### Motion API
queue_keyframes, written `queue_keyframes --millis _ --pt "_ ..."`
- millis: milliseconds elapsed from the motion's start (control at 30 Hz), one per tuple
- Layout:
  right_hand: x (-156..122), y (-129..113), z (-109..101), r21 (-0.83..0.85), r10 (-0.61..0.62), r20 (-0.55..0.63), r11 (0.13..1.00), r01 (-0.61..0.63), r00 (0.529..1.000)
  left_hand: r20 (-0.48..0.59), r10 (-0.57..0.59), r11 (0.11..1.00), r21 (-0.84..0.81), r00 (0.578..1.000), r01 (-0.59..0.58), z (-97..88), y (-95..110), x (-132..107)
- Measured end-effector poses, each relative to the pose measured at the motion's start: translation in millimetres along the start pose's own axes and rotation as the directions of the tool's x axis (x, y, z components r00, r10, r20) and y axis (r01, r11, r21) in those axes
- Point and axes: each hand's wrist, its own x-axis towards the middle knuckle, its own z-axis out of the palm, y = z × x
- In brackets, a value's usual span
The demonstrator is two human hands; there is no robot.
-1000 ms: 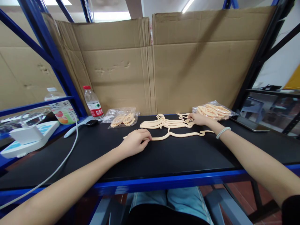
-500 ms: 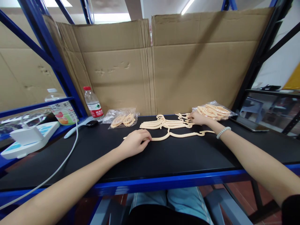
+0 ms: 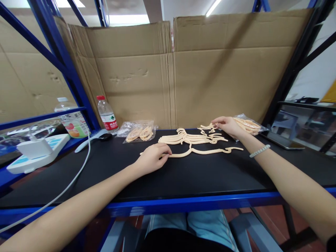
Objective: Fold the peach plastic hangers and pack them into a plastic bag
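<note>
My left hand [image 3: 153, 159] rests on the black tabletop with fingers curled, pinching the left part of a long cream curved strip [image 3: 204, 151]. The strip has a wavy hooked right end, and my hand covers part of its left side. Behind it lies a stack of similar cream strips [image 3: 170, 139], side by side, with curled ends at the middle and right. At the back right, my right hand [image 3: 228, 126] has its fingertips together at a small cream wavy piece [image 3: 208, 126]. Other wavy pieces lie just below that hand.
A clear bag of cream pieces [image 3: 248, 125] lies behind my right hand, beside a dark flat device [image 3: 286, 141]. Another bag [image 3: 140, 133], a red-capped bottle [image 3: 107, 117], a pale-handled brush-like item [image 3: 90, 140] and a power strip [image 3: 39, 154] with a white cable stand left. Cardboard [image 3: 136, 77] walls the back.
My right hand has lifted slightly away and back from the wavy ends, uncovering more of them and the strip's right end. My left hand stays on the strip. The view has shifted slightly.
</note>
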Motion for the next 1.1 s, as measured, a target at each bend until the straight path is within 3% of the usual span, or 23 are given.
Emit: queue_keyframes --millis 133,233,333,400,500,633,767,933,1033,1100 --pt "-13 -23 16 0.316 0.143 -0.049 0.941 -0.12 0.989 -0.007 -0.024 0.999 -0.027 1.0 0.024 0.4 -1 0" --pt "-30 -48 34 0.532 0.174 0.062 0.828 -0.18 0.983 -0.073 -0.035 0.997 -0.077 0.997 0.03 2.0 0 1" --pt "-51 -75 55 0.663 0.148 0.261 0.691 -0.289 0.954 -0.181 -0.06 0.984 -0.174 0.982 0.028 4.2 4 3" --pt "-65 -90 68 0.689 0.111 0.397 0.62 -0.376 0.911 -0.221 -0.088 0.961 -0.276 0.971 0.024 5.0 8 5" --pt "-80 -101 82 0.661 0.048 0.555 0.581 -0.476 0.83 -0.256 -0.075 0.933 -0.359 0.964 -0.023 4.6 14 5" --pt "-87 -102 86 0.636 0.017 0.622 0.573 -0.517 0.783 -0.273 0.023 0.942 -0.317 0.962 -0.112 3.8 19 5" --pt "-88 -103 85 0.632 -0.028 0.616 0.613 -0.473 0.787 -0.276 -0.15 0.864 -0.504 0.949 -0.01 4.0 20 5" --pt "-88 -104 90 0.585 -0.106 0.438 0.788 -0.194 0.893 -0.124 -0.408 0.634 -0.751 0.905 0.183 4.6 15 8" --pt "-91 -104 95 0.554 -0.153 0.342 0.83 -0.067 0.927 -0.075 -0.443 0.518 -0.835 0.893 0.187 7.5 15 10" --pt "-94 -107 98 0.553 -0.17 0.296 0.833 -0.023 0.94 -0.084 -0.438 0.487 -0.859 0.895 0.157 10.0 17 11"
